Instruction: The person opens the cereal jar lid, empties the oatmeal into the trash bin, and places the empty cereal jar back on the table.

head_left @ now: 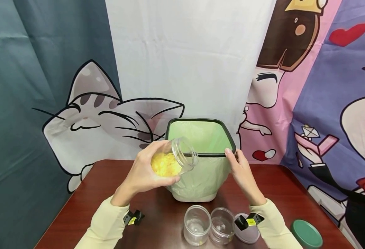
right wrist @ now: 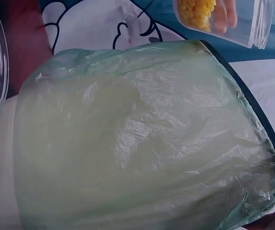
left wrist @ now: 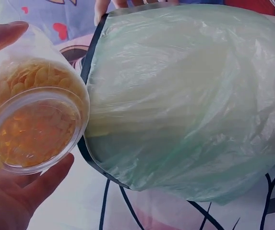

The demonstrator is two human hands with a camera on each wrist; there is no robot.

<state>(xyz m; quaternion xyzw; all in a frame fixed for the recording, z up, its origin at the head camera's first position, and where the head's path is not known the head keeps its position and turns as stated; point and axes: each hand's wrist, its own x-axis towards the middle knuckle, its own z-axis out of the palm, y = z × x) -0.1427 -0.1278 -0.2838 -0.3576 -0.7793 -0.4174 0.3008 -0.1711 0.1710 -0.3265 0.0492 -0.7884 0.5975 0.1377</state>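
My left hand (head_left: 142, 174) grips a clear plastic jar (head_left: 183, 155) around its body, thumb on the near side. The jar is open and tipped to the right, its mouth overlapping the front rim of the bin in the head view. Yellow flaky pieces (left wrist: 31, 79) lie inside along its lower side and bottom. A green plastic bag lines the bin (head_left: 198, 178), which stands upright with a black ring (head_left: 201, 120) around its top. With thumb and fingers, my right hand (head_left: 240, 173) pinches the ring at the front right corner.
In front of the bin stand two open clear jars, one on the left (head_left: 197, 224) and one on the right (head_left: 222, 230). Beside them lies a pale lid (head_left: 247, 236); a green lid (head_left: 307, 233) is farther right. A printed cloth (head_left: 185, 69) hangs behind the brown table (head_left: 151, 214).
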